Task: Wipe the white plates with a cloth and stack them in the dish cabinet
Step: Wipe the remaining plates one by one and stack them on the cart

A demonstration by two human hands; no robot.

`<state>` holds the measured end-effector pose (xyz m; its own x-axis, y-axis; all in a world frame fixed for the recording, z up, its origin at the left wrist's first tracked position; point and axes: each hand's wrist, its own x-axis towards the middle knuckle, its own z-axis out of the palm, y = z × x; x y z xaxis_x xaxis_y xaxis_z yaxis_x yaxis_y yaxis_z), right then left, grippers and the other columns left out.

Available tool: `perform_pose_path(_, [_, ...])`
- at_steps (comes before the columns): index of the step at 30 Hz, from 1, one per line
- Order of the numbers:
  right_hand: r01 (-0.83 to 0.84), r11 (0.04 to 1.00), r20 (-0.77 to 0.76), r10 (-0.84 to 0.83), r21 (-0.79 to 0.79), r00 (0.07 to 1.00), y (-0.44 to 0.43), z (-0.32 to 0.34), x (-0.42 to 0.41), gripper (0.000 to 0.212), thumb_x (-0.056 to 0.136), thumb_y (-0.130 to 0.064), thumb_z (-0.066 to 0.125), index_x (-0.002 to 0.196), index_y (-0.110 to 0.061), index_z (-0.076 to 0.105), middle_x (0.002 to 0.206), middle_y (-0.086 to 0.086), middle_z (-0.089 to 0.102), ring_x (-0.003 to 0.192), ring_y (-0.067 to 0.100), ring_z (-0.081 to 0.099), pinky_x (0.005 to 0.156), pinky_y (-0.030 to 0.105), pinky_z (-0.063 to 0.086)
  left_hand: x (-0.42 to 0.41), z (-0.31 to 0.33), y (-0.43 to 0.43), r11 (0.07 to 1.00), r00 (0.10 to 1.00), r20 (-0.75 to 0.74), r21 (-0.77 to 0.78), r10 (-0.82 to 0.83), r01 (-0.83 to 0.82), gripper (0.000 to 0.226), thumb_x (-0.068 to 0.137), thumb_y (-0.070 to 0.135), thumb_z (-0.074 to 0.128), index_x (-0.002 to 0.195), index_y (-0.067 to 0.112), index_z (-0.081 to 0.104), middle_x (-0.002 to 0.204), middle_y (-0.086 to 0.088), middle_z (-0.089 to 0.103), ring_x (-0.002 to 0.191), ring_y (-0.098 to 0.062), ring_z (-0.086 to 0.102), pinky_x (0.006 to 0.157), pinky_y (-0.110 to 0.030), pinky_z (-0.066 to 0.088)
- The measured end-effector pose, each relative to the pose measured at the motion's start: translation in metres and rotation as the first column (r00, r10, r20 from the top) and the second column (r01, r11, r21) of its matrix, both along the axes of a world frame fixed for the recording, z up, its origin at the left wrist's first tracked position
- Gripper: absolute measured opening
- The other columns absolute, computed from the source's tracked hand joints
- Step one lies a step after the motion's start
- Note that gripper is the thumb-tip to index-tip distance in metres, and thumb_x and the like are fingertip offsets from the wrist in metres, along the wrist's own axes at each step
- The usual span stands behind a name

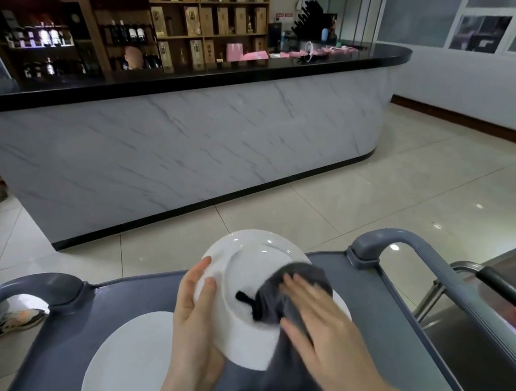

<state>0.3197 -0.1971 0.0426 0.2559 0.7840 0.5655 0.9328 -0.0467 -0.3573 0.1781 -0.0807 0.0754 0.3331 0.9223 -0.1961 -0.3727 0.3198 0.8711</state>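
A white plate [246,271] is held tilted above a grey cart tray, gripped at its left rim by my left hand [192,317]. My right hand [321,320] presses a dark grey cloth [281,293] flat against the plate's face, on its right half; the hand is motion-blurred. The cloth hangs down below the plate toward me. A second white plate [123,377] lies flat on the tray at the lower left, partly hidden by my left forearm. No dish cabinet shows in this view.
The grey cart tray [53,366] has curved handles at its far left [33,284] and far right [395,240] corners. A marble-fronted counter [179,146] with a black top stands across the tiled floor. Someone's shoe [15,322] is at the left. A metal frame [505,288] stands at the right.
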Motion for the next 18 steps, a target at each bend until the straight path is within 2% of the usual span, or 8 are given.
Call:
perform_pose_path(3, [-0.212,0.976,0.083,0.207,0.057,0.975,-0.004,-0.015,-0.022,0.044,0.096,-0.035,0.055,0.133,-0.011,0.061,0.145,-0.002,0.053,0.138,0.010,0.044,0.107,0.032,0.042,0.002,0.001,0.001,0.999,1.000,-0.019,0.050,-0.019,0.020,0.028,0.104,0.020,0.052,0.113,0.038,0.071,0.120,0.004,0.073,0.112,-0.021,0.067,0.092,-0.040,0.055])
perform_pose_path(5, [-0.247,0.969,0.042,0.246,0.025,0.968,0.011,-0.005,-0.025,0.044,0.099,-0.035,0.052,0.136,-0.013,0.058,0.147,-0.003,0.051,0.140,0.008,0.041,0.112,0.028,0.037,0.007,0.000,-0.003,0.997,0.999,-0.032,0.063,-0.040,0.042,0.027,0.104,0.018,0.051,0.117,0.033,0.069,0.118,0.006,0.074,0.110,-0.015,0.069,0.084,-0.028,0.054])
perform_pose_path(7, [-0.182,0.981,-0.027,0.180,-0.063,0.983,0.026,0.013,-0.020,0.050,0.104,-0.043,0.037,0.141,-0.015,0.053,0.151,-0.006,0.046,0.143,0.002,0.032,0.117,0.023,0.026,0.010,-0.001,-0.006,0.997,0.998,-0.029,0.053,-0.056,0.058,0.027,0.104,0.015,0.049,0.117,0.029,0.068,0.118,0.002,0.074,0.110,-0.014,0.069,0.085,-0.025,0.053])
perform_pose_path(9, [-0.098,0.986,-0.044,0.093,-0.137,0.995,0.036,0.026,-0.005,0.055,0.102,-0.048,0.030,0.146,-0.018,0.046,0.154,-0.009,0.039,0.143,-0.006,0.022,0.118,0.016,0.013,0.012,0.000,-0.008,0.997,0.998,-0.032,0.044,-0.061,0.063,0.027,0.104,0.016,0.049,0.116,0.030,0.070,0.120,-0.003,0.073,0.110,-0.018,0.070,0.090,-0.033,0.052])
perform_pose_path(11, [-0.033,0.984,-0.020,0.030,-0.173,0.999,0.038,0.029,0.008,0.060,0.100,-0.051,0.024,0.150,-0.020,0.039,0.156,-0.013,0.032,0.142,-0.008,0.018,0.118,0.014,0.006,0.012,0.002,-0.008,0.997,0.998,-0.022,0.031,-0.066,0.067,0.027,0.104,0.020,0.051,0.114,0.035,0.071,0.121,-0.003,0.073,0.110,-0.022,0.070,0.091,-0.039,0.053])
perform_pose_path(14, [0.059,0.992,0.002,-0.060,-0.114,0.998,0.028,0.019,0.013,0.063,0.103,-0.055,0.015,0.148,-0.020,0.041,0.153,-0.015,0.034,0.144,0.000,0.029,0.120,0.022,0.013,0.011,0.005,-0.008,0.998,0.998,0.020,0.002,-0.065,0.065,0.028,0.104,0.020,0.051,0.116,0.034,0.071,0.117,-0.001,0.075,0.103,-0.023,0.072,0.086,-0.039,0.054])
perform_pose_path(16, [0.115,0.993,-0.066,-0.117,-0.028,0.991,0.015,0.005,0.005,0.060,0.104,-0.054,0.020,0.147,-0.018,0.041,0.150,-0.015,0.038,0.143,-0.002,0.028,0.119,0.022,0.017,0.010,0.005,-0.007,0.998,0.997,0.053,-0.036,-0.051,0.053,0.028,0.105,0.018,0.050,0.117,0.032,0.071,0.117,-0.003,0.074,0.101,-0.026,0.071,0.086,-0.041,0.055])
perform_pose_path(18, [0.084,0.994,-0.114,-0.075,0.074,0.991,0.001,-0.011,-0.009,0.053,0.104,-0.048,0.030,0.145,-0.017,0.043,0.149,-0.010,0.045,0.143,-0.003,0.029,0.118,0.024,0.023,0.008,0.003,-0.006,0.998,0.998,0.060,-0.048,-0.033,0.036,0.028,0.104,0.018,0.051,0.117,0.032,0.071,0.121,-0.004,0.073,0.103,-0.027,0.070,0.087,-0.043,0.055])
